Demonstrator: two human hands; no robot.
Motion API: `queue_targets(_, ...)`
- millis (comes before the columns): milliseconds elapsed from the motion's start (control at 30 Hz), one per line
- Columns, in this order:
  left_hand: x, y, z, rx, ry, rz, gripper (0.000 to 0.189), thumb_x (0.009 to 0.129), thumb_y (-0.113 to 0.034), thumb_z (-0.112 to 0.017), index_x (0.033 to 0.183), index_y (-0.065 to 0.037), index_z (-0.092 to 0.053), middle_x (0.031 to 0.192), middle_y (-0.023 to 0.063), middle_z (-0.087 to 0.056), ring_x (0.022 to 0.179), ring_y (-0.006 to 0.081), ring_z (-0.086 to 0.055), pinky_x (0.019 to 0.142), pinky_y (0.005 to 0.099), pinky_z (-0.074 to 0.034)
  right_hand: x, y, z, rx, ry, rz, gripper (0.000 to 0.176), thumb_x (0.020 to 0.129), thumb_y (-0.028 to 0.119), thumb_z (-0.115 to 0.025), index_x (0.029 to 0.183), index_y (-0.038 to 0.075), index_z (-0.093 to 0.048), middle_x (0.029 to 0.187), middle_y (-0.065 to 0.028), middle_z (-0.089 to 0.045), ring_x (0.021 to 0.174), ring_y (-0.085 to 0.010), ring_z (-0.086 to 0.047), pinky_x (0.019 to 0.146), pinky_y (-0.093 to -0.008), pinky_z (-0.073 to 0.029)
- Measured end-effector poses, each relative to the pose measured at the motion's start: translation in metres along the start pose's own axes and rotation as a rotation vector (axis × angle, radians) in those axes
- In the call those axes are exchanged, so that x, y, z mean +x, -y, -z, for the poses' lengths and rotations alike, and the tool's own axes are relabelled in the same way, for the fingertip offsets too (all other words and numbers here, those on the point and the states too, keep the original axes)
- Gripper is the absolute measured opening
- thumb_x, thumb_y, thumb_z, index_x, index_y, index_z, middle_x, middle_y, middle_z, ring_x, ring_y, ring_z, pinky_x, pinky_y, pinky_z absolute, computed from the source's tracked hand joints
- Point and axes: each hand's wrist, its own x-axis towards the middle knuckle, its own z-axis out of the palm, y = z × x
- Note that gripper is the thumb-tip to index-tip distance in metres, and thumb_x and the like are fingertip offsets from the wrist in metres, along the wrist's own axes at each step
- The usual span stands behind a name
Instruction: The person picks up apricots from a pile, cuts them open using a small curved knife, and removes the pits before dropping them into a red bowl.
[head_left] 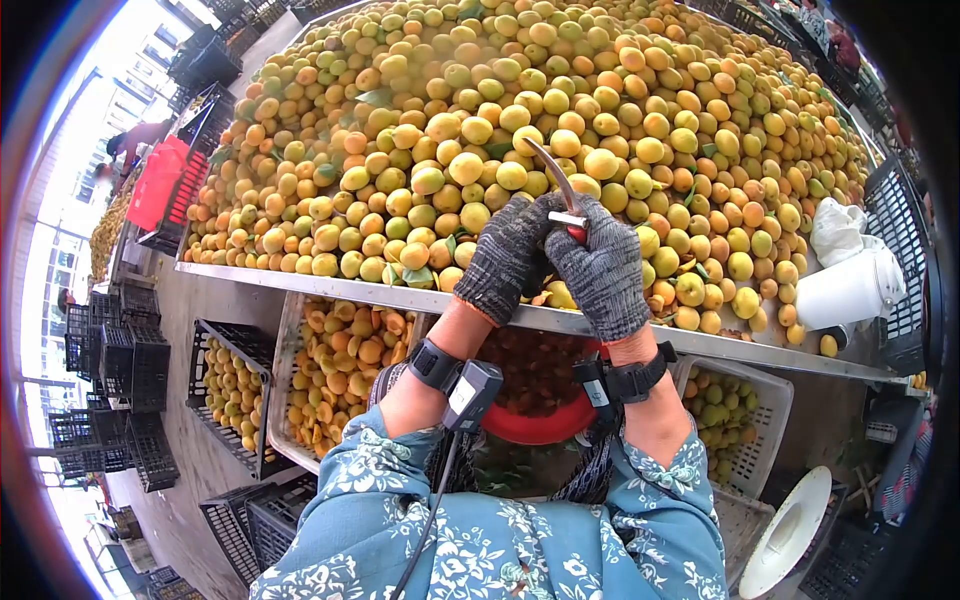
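My right hand (pixel 600 268), in a grey knitted glove, is closed around the red handle of a small curved knife (pixel 556 172). The blade points up and to the left. My left hand (pixel 503 255), gloved alike, is closed with its fingertips close against the knife's base and my right hand; what it holds, if anything, is hidden. Both hands are over the front edge of a metal-rimmed table (pixel 400 296). A large heap of yellow-orange apricots (pixel 465 168) with some green leaves spreads in front of them.
Below the table edge are a red basin (pixel 540 428) with dark reddish-brown contents, a pale crate (pixel 277 400) of split apricots, a black crate (pixel 262 375) of whole ones and another pale crate (pixel 770 415). A white bucket (pixel 845 290) lies at right. Black crates (pixel 120 350) stand left.
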Motion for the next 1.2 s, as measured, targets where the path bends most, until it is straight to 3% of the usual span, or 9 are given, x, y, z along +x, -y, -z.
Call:
queue_targets(100, -0.004, -0.002, -0.004, -0.044, -0.023, 0.067, 0.043, 0.069, -0.014, -0.071, 0.111, -0.009, -0.060, 0.098, 0.0136, -0.063, 0.093, 0.0349, -0.057, 0.084, 0.0428, -0.047, 0.002, 0.003, 0.003, 0.022, 0.056, -0.137, 0.026, 0.077, 0.013, -0.068, 0.099, 0.001, -0.065, 0.075, -0.0128, -0.066, 0.069, -0.0205, -0.065, 0.065, -0.0321, -0.051)
queue_targets(467, -0.005, -0.014, -0.025, -0.145, -0.149, 0.149, 0.028, 0.082, -0.009, -0.061, 0.109, -0.002, -0.061, 0.101, 0.0157, -0.063, 0.096, 0.0306, -0.061, 0.087, 0.0370, -0.047, -0.001, 0.002, -0.002, -0.014, -0.163, -0.069, 0.024, 0.077, 0.011, -0.067, 0.099, 0.001, -0.068, 0.075, -0.0111, -0.067, 0.066, -0.0175, -0.065, 0.064, -0.0294, -0.051)
queue_targets(567, -0.006, -0.017, -0.027, -0.104, -0.173, 0.137, 0.024, 0.082, -0.008, -0.060, 0.106, -0.002, -0.061, 0.097, 0.0162, -0.062, 0.093, 0.0319, -0.060, 0.085, 0.0373, -0.047, -0.002, 0.002, -0.005, 0.078, -0.194, -0.111, 0.019, 0.075, 0.014, -0.068, 0.091, 0.002, -0.066, 0.075, -0.0170, -0.065, 0.068, -0.0310, -0.065, 0.064, -0.0359, -0.051)
queue_targets(833, -0.016, -0.016, -0.030, 0.071, -0.171, 0.154, 0.033, 0.080, -0.005, -0.059, 0.113, -0.002, -0.057, 0.102, 0.0180, -0.058, 0.094, 0.0355, -0.057, 0.083, 0.0418, -0.046, -0.006, -0.004, -0.015, 0.557, -0.272, -0.254, 0.021, 0.075, 0.005, -0.066, 0.096, 0.002, -0.067, 0.075, -0.0045, -0.066, 0.068, -0.0107, -0.061, 0.065, -0.0266, -0.050)
queue_targets(967, -0.022, -0.018, -0.039, 0.181, -0.396, -0.200, 0.031, 0.075, -0.007, -0.066, 0.103, 0.002, -0.056, 0.100, 0.0192, -0.059, 0.096, 0.0370, -0.056, 0.082, 0.0445, -0.047, 0.000, -0.012, -0.012, 0.713, -0.386, -0.302, 0.018, 0.077, 0.002, -0.065, 0.095, -0.001, -0.067, 0.081, -0.0015, -0.064, 0.070, -0.0091, -0.058, 0.064, -0.0225, -0.048)
queue_targets(1033, -0.019, -0.011, -0.036, 0.359, -0.397, -0.157, 0.030, 0.082, -0.014, -0.064, 0.108, 0.000, -0.057, 0.101, 0.0153, -0.062, 0.095, 0.0291, -0.060, 0.081, 0.0395, -0.050, 0.003, -0.012, -0.011, 0.853, -0.400, -0.334, 0.022, 0.076, 0.000, -0.065, 0.098, -0.001, -0.065, 0.079, -0.0014, -0.062, 0.063, -0.0077, -0.056, 0.057, -0.0209, -0.047)
queue_targets(1100, -0.013, -0.008, -0.029, -1.239, -0.264, 0.650, 0.030, 0.094, -0.027, -0.055, 0.114, -0.004, -0.056, 0.097, 0.0121, -0.061, 0.087, 0.0216, -0.062, 0.074, 0.0363, -0.052, 0.004, -0.020, 0.007, 0.958, -0.233, -0.457, 0.025, 0.077, 0.001, -0.063, 0.102, -0.001, -0.063, 0.074, -0.0010, -0.061, 0.050, -0.0062, -0.052, 0.044, -0.0196, -0.043)
queue_targets(1167, 0.006, -0.041, 0.007, -1.502, -0.124, 0.895, 0.040, 0.095, -0.044, -0.050, 0.108, -0.007, -0.060, 0.067, 0.0019, -0.058, 0.047, 0.0110, -0.051, 0.041, 0.0227, -0.040, 0.003, -0.026, 0.015, 1.168, -0.180, -0.543, 0.030, 0.080, 0.005, -0.059, 0.109, 0.000, -0.059, 0.069, -0.0029, -0.059, 0.041, -0.0074, -0.047, 0.037, -0.0205, -0.040)
queue_targets(1200, 0.005, -0.038, 0.011, -1.521, -0.107, 0.868, 0.041, 0.095, -0.045, -0.050, 0.107, -0.007, -0.061, 0.068, 0.0020, -0.057, 0.048, 0.0109, -0.051, 0.042, 0.0223, -0.040, 0.005, -0.024, 0.018, 1.157, -0.185, -0.550, 0.030, 0.079, 0.006, -0.060, 0.108, 0.001, -0.058, 0.070, -0.0039, -0.060, 0.041, -0.0079, -0.048, 0.037, -0.0209, -0.040)
